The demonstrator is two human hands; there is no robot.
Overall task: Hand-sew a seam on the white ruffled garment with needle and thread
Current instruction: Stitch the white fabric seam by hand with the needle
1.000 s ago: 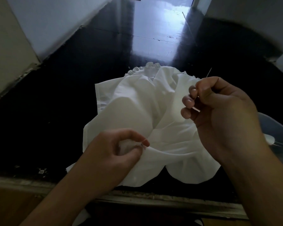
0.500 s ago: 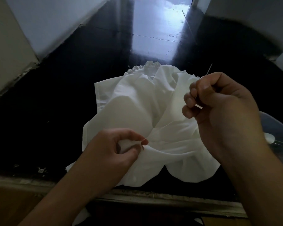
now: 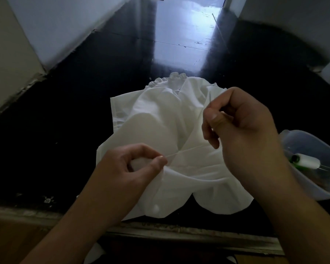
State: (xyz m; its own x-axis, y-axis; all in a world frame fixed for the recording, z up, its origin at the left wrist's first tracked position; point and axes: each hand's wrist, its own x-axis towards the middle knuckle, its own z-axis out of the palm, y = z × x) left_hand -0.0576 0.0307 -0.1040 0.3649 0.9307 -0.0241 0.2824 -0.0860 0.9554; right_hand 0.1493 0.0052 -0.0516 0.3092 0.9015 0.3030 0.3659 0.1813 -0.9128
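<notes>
Careful: your left hand [image 3: 133, 168] pinches garment [image 3: 160, 119], right hand [image 3: 242, 126] clenched on taut thread [image 3: 187, 150]; overpulling could pucker the seam.

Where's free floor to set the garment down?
Dark floor left of the garment, up to the wall, is bare; so is the far side. Crowded right: tub with thread spool beside the right hand.
</notes>
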